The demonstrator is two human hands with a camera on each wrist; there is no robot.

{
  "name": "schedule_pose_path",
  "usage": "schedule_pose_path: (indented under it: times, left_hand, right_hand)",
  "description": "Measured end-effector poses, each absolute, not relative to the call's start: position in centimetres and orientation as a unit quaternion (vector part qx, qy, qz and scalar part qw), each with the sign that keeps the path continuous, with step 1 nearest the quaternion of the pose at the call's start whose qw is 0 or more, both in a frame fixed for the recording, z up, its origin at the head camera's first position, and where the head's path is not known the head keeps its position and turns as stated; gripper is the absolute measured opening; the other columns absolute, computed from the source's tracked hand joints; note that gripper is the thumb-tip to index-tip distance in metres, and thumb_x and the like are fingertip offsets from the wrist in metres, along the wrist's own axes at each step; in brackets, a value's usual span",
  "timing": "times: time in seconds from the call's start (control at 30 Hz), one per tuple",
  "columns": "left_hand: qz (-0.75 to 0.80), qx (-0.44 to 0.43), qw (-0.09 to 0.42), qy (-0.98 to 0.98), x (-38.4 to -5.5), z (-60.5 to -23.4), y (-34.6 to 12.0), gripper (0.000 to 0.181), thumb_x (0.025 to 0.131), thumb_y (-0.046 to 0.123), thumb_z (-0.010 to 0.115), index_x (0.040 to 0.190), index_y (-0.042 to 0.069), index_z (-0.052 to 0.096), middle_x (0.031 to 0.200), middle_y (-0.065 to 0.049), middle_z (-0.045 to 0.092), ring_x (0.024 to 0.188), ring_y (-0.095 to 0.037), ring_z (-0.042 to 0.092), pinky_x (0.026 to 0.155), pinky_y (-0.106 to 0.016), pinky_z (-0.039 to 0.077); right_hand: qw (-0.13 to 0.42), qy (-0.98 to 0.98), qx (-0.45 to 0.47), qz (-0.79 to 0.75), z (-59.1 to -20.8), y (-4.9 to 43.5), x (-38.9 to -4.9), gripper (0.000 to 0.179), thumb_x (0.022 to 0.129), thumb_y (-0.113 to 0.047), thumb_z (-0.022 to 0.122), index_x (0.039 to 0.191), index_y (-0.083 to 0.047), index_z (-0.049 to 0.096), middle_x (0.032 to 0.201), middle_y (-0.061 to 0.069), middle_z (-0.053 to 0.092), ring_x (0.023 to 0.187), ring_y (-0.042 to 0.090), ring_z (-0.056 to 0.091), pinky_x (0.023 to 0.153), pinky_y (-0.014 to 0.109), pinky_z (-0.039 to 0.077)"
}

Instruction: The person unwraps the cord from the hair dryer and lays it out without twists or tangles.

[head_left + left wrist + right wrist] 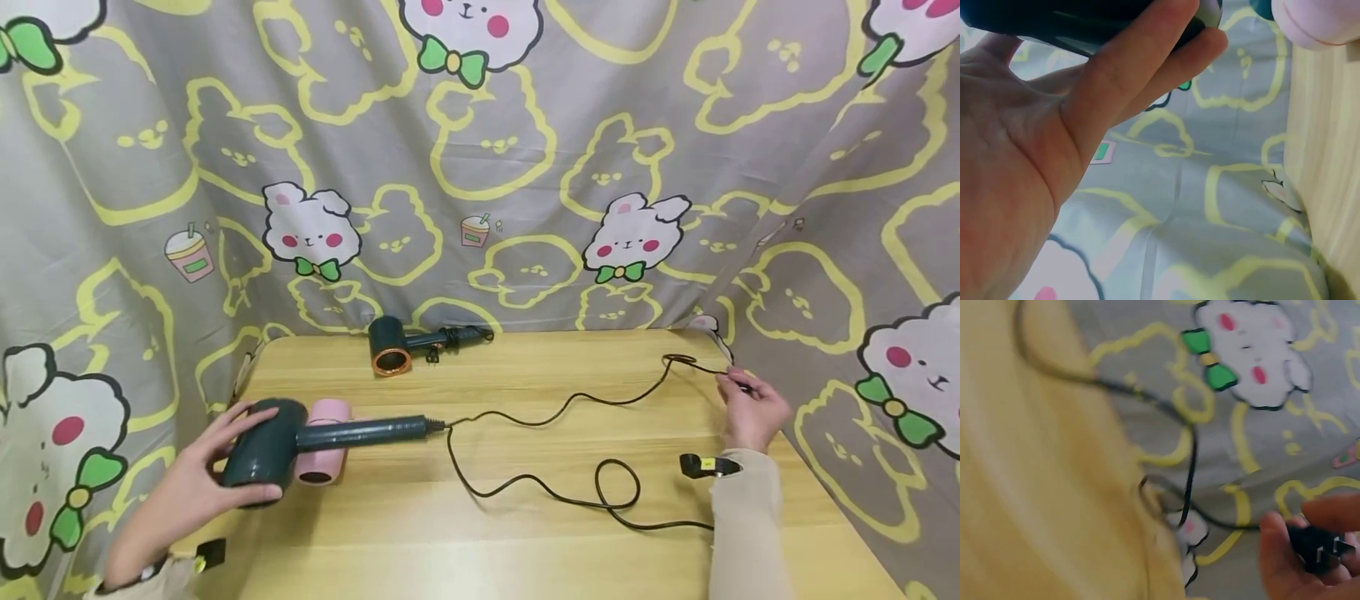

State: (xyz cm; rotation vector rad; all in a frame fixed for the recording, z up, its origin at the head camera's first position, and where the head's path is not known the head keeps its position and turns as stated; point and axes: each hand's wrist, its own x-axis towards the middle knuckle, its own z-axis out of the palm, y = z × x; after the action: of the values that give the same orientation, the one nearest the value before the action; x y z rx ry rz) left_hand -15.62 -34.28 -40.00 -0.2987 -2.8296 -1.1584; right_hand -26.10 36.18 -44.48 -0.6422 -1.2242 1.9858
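My left hand [197, 477] grips a dark green hair dryer [360, 432] round its barrel, thumb at the near end and fingers over the far side. Its handle points right, above the table. Just behind and partly hidden by it is a pink hair dryer [330, 410]. At the table's right edge, my right hand [753, 410] pinches a black two-pin plug [1319, 549] between thumb and fingers. From the plug, a thin black cord [577, 398] runs in loose waves back to the tail of the dark green handle.
Another dark hair dryer [387, 337] with an orange ring lies at the back, its cord bundled on the handle. A second black cord [525, 477] loops across the front towards my right sleeve [746, 525]. Patterned curtains [517, 167] surround the wooden table [525, 550].
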Motion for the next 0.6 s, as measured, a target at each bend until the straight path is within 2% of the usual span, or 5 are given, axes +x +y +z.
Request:
schedule_pose_path:
  times: [0.13, 0.23, 0.33, 0.5, 0.6]
  left_hand:
    - [-0.378, -0.089, 0.002, -0.922, -13.5, -41.1, -33.7, 0.092, 0.078, 0.025, 0.092, 0.157, 0.027, 0.045, 0.169, -0.026, 0.021, 0.119, -0.019, 0.063, 0.069, -0.025, 0.056]
    - [-0.39, -0.087, -0.033, -0.916, -12.6, -42.3, -33.0, 0.091, 0.079, 0.026, 0.091, 0.157, 0.029, 0.044, 0.169, -0.026, 0.02, 0.127, -0.024, 0.059, 0.069, -0.026, 0.057]
    - [-0.401, -0.08, -0.071, -0.91, -12.1, -43.4, -32.3, 0.09, 0.081, 0.026, 0.09, 0.158, 0.028, 0.043, 0.168, -0.029, 0.017, 0.131, -0.056, 0.048, 0.069, -0.027, 0.057]
    - [-0.439, -0.062, -0.117, -0.888, -11.4, -45.3, -31.8, 0.09, 0.082, 0.022, 0.088, 0.159, 0.023, 0.041, 0.167, -0.03, 0.01, 0.126, -0.053, 0.054, 0.069, -0.029, 0.058]
    - [-0.46, -0.062, -0.12, -0.877, -11.3, -46.6, -31.8, 0.09, 0.082, 0.018, 0.087, 0.159, 0.023, 0.041, 0.17, 0.006, 0.007, 0.12, -0.02, 0.062, 0.068, -0.03, 0.058]
  right_hand:
    - [0.24, -0.634, -0.258, 0.688, -46.1, 37.7, -25.2, 0.012, 0.088, 0.008, 0.074, 0.09, -0.003, 0.079, 0.071, -0.013, 0.072, 0.062, 0.004, 0.072, 0.061, 0.016, 0.057]
    - [0.156, -0.768, -0.233, 0.576, -47.5, 38.8, -24.2, 0.017, 0.094, -0.002, 0.07, 0.11, 0.004, 0.075, 0.075, -0.013, 0.071, 0.06, 0.005, 0.073, 0.063, 0.016, 0.056]
    - [0.084, -0.885, -0.179, 0.421, -48.3, 39.9, -23.4, 0.039, 0.096, -0.008, 0.061, 0.131, 0.009, 0.064, 0.086, -0.001, 0.075, 0.063, 0.008, 0.072, 0.067, 0.02, 0.052]
    - [-0.003, -0.956, -0.115, 0.269, -48.0, 40.9, -22.8, 0.042, 0.088, -0.011, 0.061, 0.124, 0.009, 0.068, 0.104, 0.027, 0.073, 0.073, 0.022, 0.066, 0.061, 0.036, 0.048]
    - [-0.044, -0.965, -0.105, 0.237, -47.0, 41.0, -22.6, 0.029, 0.089, -0.016, 0.07, 0.108, 0.006, 0.074, 0.099, 0.025, 0.073, 0.073, 0.026, 0.065, 0.059, 0.039, 0.048]
